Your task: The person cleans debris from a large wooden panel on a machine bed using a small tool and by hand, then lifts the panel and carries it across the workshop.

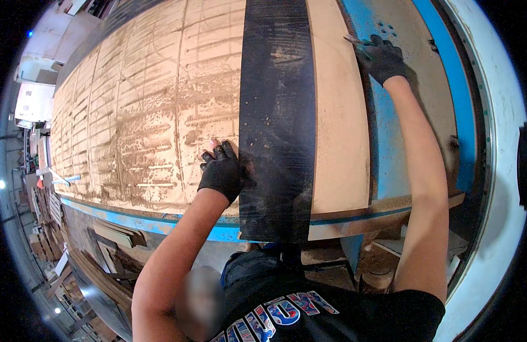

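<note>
A long black wood-grained plank (277, 114) lies lengthwise over a tan scored board, its near end jutting past the table's front edge. My left hand (220, 174), in a black glove with a bare fingertip, rests on the tan board (149, 137) against the plank's left edge. Its fingers are spread. Further off on the right, my right hand (384, 61), also gloved in black, is closed around a slim tool (350, 39). Only the tool's greyish tip shows clearly, near the right edge of the tan surface, so its exact kind is unclear.
A blue table frame (452, 97) runs along the right side, with a dusty blue-and-tan strip (391, 148) beside the board. A pale rail (497, 171) stands beyond it. Stacked boards (112, 231) lean below the table at left. Sawdust crumbs dot the plank.
</note>
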{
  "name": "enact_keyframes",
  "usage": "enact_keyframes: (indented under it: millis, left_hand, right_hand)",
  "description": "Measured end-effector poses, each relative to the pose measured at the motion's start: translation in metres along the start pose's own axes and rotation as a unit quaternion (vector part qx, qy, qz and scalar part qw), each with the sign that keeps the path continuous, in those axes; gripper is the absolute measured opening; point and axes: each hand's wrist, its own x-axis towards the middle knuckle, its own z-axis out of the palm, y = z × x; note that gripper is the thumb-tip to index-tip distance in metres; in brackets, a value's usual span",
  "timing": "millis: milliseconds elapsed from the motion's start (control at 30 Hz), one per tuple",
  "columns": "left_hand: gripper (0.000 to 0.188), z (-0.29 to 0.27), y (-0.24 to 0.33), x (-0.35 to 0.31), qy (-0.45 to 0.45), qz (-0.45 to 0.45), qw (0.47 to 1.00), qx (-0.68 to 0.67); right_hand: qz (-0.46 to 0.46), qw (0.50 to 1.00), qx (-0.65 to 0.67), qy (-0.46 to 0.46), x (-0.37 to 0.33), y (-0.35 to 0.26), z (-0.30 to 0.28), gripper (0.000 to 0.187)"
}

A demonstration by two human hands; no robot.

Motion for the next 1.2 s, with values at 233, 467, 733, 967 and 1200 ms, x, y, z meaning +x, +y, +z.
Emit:
enact_keyframes:
  millis: [233,467,733,967,1200]
  left_hand:
    - [0.075,0.004,-0.001,0.0,0.017,-0.006,0.999,-0.037]
    - [0.081,-0.004,0.001,0.001,-0.007,0.007,1.0,-0.029]
    - [0.086,-0.006,-0.002,-0.001,-0.015,0.013,1.0,-0.003]
    - [0.082,-0.011,0.002,-0.002,0.006,0.003,1.0,0.007]
    - [0.085,-0.011,0.003,-0.002,0.01,-0.013,1.0,-0.011]
  right_hand:
    - [0.036,0.995,0.0,-0.094,0.017,-0.016,-0.013,0.042]
    - [0.007,0.998,-0.021,-0.055,0.025,-0.011,0.005,0.042]
    - [-0.009,0.995,-0.061,-0.084,0.023,-0.02,0.003,0.043]
    - [0.002,1.0,-0.025,0.005,0.016,-0.018,0.003,0.036]
    - [0.009,0.997,-0.024,-0.075,0.013,-0.02,-0.009,0.041]
